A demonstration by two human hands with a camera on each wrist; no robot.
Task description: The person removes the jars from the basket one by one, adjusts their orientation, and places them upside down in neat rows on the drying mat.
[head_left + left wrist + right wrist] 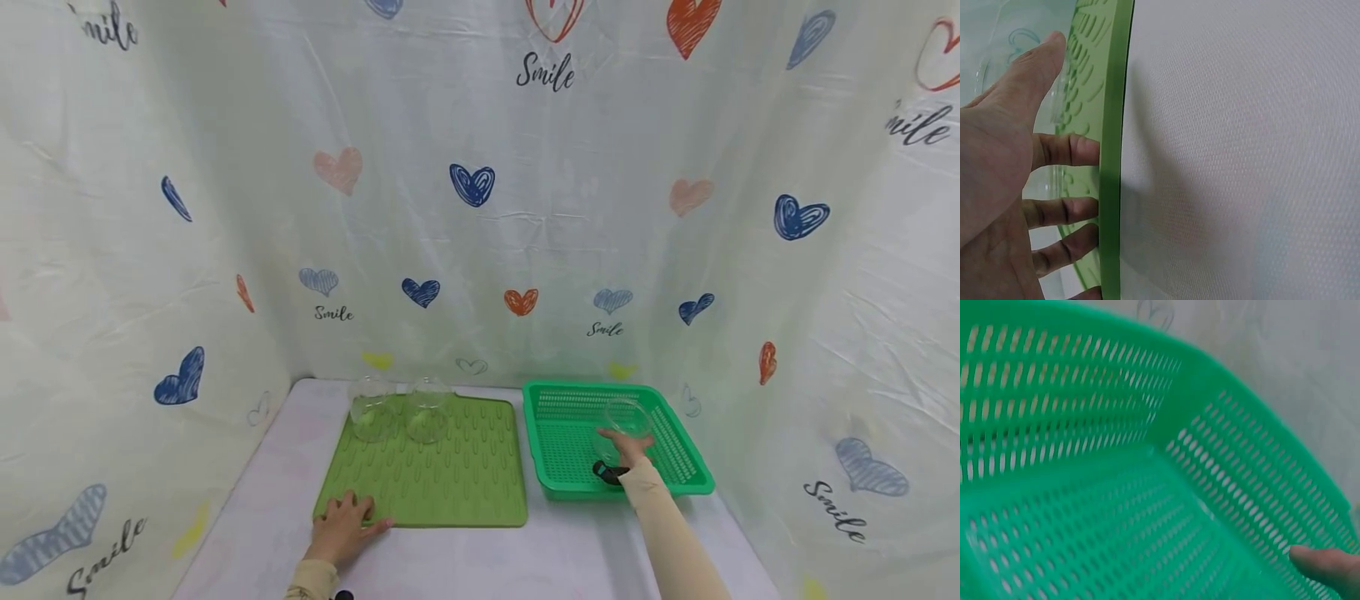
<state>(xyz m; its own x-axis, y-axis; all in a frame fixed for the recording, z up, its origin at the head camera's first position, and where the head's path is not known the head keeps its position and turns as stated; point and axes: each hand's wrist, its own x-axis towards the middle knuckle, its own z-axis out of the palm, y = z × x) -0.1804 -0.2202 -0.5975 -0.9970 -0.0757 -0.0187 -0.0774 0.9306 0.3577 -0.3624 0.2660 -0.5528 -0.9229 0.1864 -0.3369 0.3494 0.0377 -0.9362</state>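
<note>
A green drying mat (465, 467) with raised ridges lies on the table, and two clear glass cups (427, 412) (372, 412) stand near its back left. My left hand (345, 527) rests on the mat's front left edge; in the left wrist view its fingertips touch the green rim, thumb stretched apart. My right hand (632, 447) is inside a green plastic basket (551, 492). Thumb and fingers span a clear glass cup (628, 412) there, seemingly gripping it. Only a thumb tip (1313, 559) shows in the blurred right wrist view; the contact is hidden.
A white cloth covers the table (450, 562). Curtains (555, 250) printed with hearts hang behind and on both sides. The basket's slotted walls rise around my right hand. A black wrist camera (609, 473) sits at my right wrist.
</note>
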